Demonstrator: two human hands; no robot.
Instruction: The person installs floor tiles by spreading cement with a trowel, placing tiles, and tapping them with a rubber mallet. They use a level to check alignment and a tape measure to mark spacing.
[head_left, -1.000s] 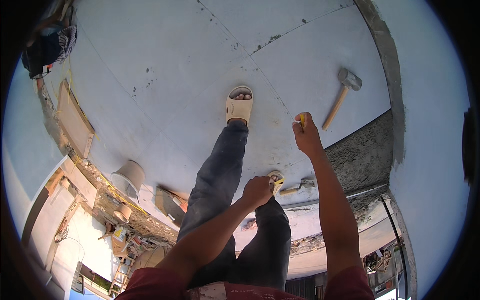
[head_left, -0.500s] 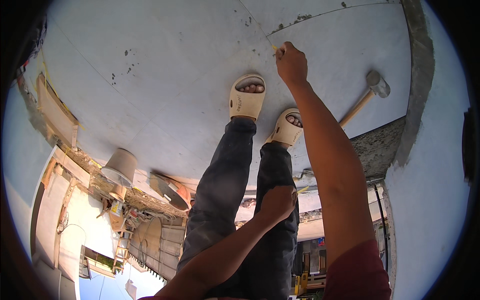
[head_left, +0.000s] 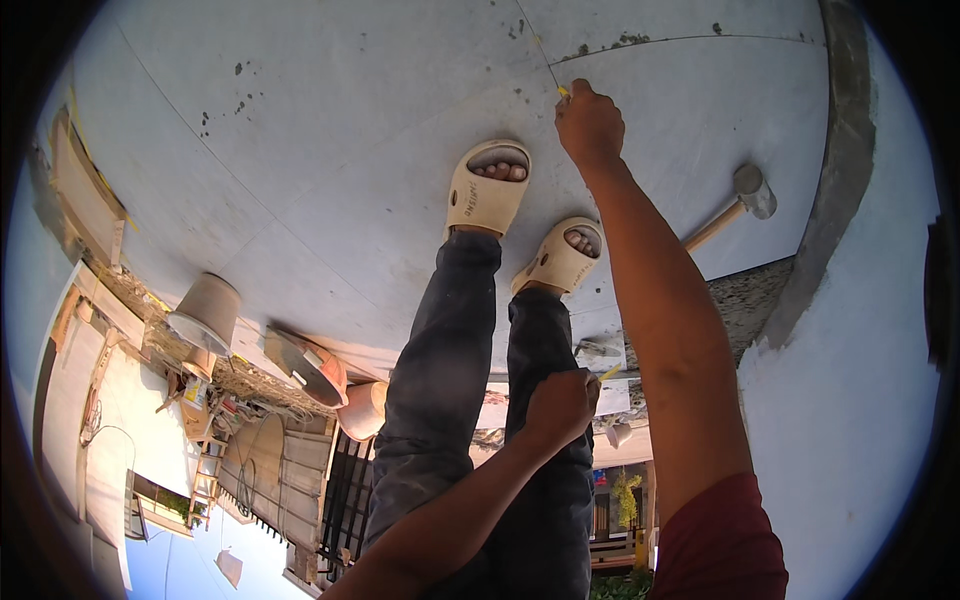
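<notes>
My right hand [head_left: 590,122] is closed, its fingertips pinching a small yellow plastic piece [head_left: 564,91] at a thin joint between large light-grey tiles [head_left: 690,110]. The piece's exact kind is too small to make out. Nearer to me, in front of my shin, my left hand [head_left: 560,405] is closed around another slim yellow plastic piece [head_left: 610,372], whose end sticks out past the fingers. A mallet [head_left: 755,190] with a grey head and wooden handle lies on the tiles right of my right forearm, which partly hides its handle.
My feet in cream sandals [head_left: 488,190] stand on the tiles. At left are a bucket [head_left: 207,310] and a round pan [head_left: 308,368], with a pinkish bucket [head_left: 362,410] beside it. A rough bare strip [head_left: 745,300] and a pale wall [head_left: 850,420] border the right side.
The view has shifted slightly, so buckets and pan appear farther left. My right hand stays at the tile joint; more of the left hand's yellow piece shows.
</notes>
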